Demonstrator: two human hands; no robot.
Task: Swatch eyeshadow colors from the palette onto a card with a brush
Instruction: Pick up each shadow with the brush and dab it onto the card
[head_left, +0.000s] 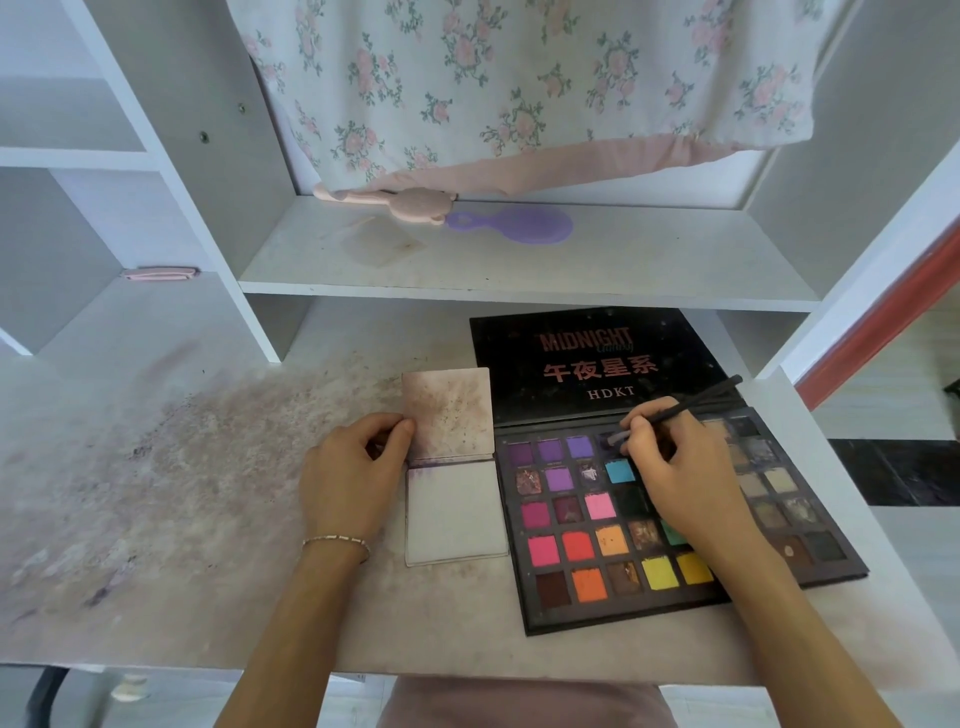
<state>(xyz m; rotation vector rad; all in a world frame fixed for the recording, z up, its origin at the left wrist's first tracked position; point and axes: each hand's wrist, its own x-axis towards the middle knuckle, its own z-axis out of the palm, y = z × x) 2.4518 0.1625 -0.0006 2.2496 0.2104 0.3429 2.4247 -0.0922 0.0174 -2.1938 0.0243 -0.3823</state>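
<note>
While right hand (670, 467) pinches brush (680, 408) into a dark pan, palette (675, 519) at bench's right edge; left hand (353, 467) grips card (454, 512) beside it. Lower page mostly blank bar faint purple: swatching barely begun, judging so.

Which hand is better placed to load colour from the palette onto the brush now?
The right hand: it already pinches the brush, its tip down on the palette pans. The left hand holds the card beside it.
</note>
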